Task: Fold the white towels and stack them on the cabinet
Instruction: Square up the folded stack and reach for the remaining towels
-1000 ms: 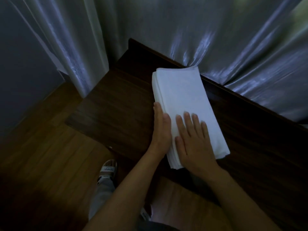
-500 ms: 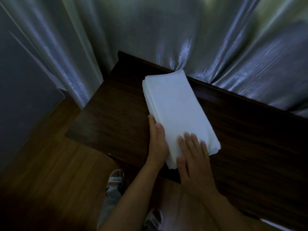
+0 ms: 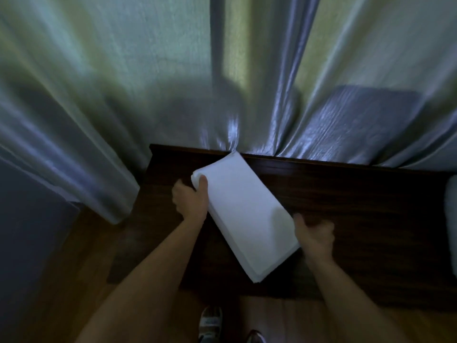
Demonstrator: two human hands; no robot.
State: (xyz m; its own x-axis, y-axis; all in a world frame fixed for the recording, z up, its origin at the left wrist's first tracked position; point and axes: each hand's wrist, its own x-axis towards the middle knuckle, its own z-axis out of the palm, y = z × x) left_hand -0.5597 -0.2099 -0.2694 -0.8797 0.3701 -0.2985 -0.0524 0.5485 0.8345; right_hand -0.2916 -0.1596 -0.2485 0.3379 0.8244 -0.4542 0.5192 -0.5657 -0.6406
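Dark wooden cabinet (image 3: 358,206) against pale draped curtains (image 3: 123,82), wood floor (image 3: 61,280) below, folded white towels (image 3: 244,214) lying diagonally on it, left hand (image 3: 191,200) gripping their far corner, right hand (image 3: 314,235) curled at their near edge, its hold unclear.

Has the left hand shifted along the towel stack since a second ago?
Yes. The left hand went from the towel stack's near end to its far corner, toward the curtain.

A stack of folded white towels (image 3: 243,214) lies at an angle on the dark cabinet (image 3: 358,219). The left hand (image 3: 191,198) grips its far corner, and the right hand (image 3: 314,235) holds its right edge. Behind hangs a curtain (image 3: 148,82).
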